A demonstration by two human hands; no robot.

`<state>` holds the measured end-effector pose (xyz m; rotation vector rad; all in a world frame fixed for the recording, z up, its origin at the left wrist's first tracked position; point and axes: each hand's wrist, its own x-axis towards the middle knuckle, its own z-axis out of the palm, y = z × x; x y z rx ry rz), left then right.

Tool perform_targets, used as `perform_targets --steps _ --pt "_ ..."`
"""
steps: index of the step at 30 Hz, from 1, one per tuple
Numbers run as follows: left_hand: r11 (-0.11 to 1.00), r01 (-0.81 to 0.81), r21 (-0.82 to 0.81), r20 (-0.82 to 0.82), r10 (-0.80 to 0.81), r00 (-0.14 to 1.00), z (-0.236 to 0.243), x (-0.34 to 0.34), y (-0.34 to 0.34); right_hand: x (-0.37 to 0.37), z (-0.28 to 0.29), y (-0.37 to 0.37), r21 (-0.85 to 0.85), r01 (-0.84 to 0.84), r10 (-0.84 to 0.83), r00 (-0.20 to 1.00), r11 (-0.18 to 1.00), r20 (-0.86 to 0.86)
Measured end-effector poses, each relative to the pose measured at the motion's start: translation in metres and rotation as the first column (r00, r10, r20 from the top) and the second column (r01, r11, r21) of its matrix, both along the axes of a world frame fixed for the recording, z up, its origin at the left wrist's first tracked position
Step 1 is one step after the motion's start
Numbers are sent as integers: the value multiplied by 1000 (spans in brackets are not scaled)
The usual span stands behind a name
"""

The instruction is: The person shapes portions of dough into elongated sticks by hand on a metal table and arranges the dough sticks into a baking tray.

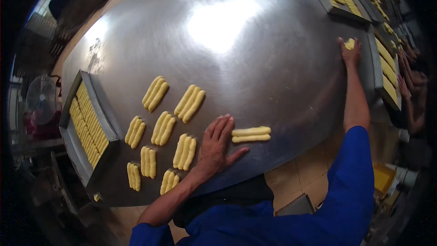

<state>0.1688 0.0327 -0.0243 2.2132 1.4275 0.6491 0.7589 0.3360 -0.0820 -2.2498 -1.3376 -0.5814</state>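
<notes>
A person's two bare hands over a metal table [282, 82], the arms set wide apart. The left forearm [175, 196] enters from the near edge and slants far and to the right; the left hand [215, 145] lies palm down, its fingers extended close together toward the far side, the thumb spread to the right, with nothing in its hold. Just right of its fingers lies a pair of dough rolls [251, 131], side by side and running left to right. To the left are eight dough groups [163, 128], with a filled tray [98, 105] beyond them at the table's left. The right arm, in a blue sleeve [348, 177], reaches nearly straight to the far right; the thumb and fingers of the right hand [350, 54] flank a dough lump [349, 44], partly parted, though how firmly they grip it cannot be told.
</notes>
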Motion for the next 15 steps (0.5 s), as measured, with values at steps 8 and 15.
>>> perform_targets --steps 8,15 --pt "998 47 -32 85 -44 995 -1 0 6 -30 -2 20 488 -150 421 749 860 -512" --pt "999 12 46 115 -17 993 -6 -8 2 -364 93 -42 498 -844 955 52 199 -292"
